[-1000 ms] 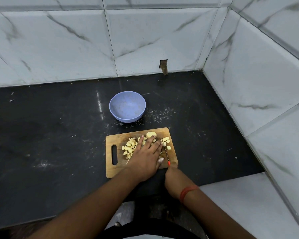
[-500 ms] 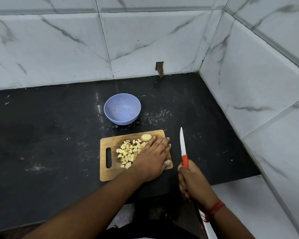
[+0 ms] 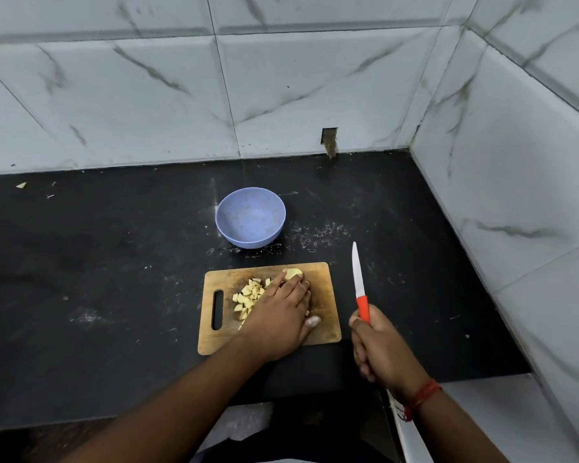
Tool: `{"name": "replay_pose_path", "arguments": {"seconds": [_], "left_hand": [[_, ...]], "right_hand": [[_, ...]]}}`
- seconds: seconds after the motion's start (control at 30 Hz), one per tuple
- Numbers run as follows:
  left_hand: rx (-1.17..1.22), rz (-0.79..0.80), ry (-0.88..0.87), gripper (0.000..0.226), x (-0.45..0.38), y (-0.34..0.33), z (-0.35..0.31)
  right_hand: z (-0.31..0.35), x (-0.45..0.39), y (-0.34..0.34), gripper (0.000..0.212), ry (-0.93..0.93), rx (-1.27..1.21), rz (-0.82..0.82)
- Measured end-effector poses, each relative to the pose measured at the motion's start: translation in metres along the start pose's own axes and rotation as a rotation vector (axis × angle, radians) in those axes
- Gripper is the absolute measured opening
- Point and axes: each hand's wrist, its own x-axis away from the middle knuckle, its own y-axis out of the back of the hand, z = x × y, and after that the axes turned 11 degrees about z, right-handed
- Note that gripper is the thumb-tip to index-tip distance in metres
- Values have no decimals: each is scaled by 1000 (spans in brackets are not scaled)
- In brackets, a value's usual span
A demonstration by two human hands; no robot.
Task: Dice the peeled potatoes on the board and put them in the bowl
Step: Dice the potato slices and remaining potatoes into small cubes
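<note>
The head view shows a rectangular wooden chopping board [image 3: 318, 324] with a handle slot lying on the black stone desk [image 3: 97, 279]. The left hand [image 3: 279, 320] is laid flat over a heap of pale yellow diced potato pieces [image 3: 248, 295], its straight fingers [image 3: 296, 284] reaching an uncut peeled potato chunk [image 3: 294, 272] at the board's far edge. The right hand [image 3: 380, 352] is held off the board to its right, curled round the orange handle of a white-bladed knife [image 3: 360, 282], whose tip points away from the person. The round lilac plastic bowl [image 3: 250, 217] stands beyond the board, apart from it, and no potato is seen in it. The dicing step appears nearly done, with the transfer not yet begun. The next move probably calls for the remaining chunk to be cut, or the dice to be gathered and carried to the bowl without spilling.
</note>
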Motion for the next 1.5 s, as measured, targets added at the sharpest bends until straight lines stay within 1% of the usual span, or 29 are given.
{"name": "replay_pose_path", "arguments": {"seconds": [0.07,0.2,0.23,0.3,0.4,0.53,0.83,0.9,1.03,1.1,1.2,1.33,1.43,1.5], "left_hand": [[13,-19,5,70,1,2,2],[57,-155,7,53,6,3,11],[79,-162,19,51,7,3,15],[119,-122,60,51,4,8,19],[154,-7,123,59,-3,13,23],[222,66,152,56,-8,21,25],[367,134,184,53,-19,34,28],[360,155,215,50,-22,36,28],[275,199,325,44,-22,41,24],[241,232,350,43,-22,45,24],[223,282,346,47,-26,49,25],[265,322,352,56,-34,49,24],[337,316,362,55,-38,51,27],[383,306,363,53,-40,52,30]], "right_hand": [[4,-8,0,19,11,15,2],[11,-21,-1,17,56,38,12],[12,-25,-2,17,56,35,14],[13,-30,-3,16,50,24,14],[13,-35,-7,14,36,25,14],[11,-36,-11,15,32,21,16],[11,-37,-15,16,23,-1,-8],[11,-38,-16,16,25,4,-14],[11,-40,-19,16,31,3,-14],[10,-40,-20,16,34,1,-11],[9,-42,-21,14,42,-3,-9],[7,-49,-26,14,54,-46,-13],[7,-63,-31,11,50,-143,-39],[8,-77,-35,13,56,-143,-88]]}}
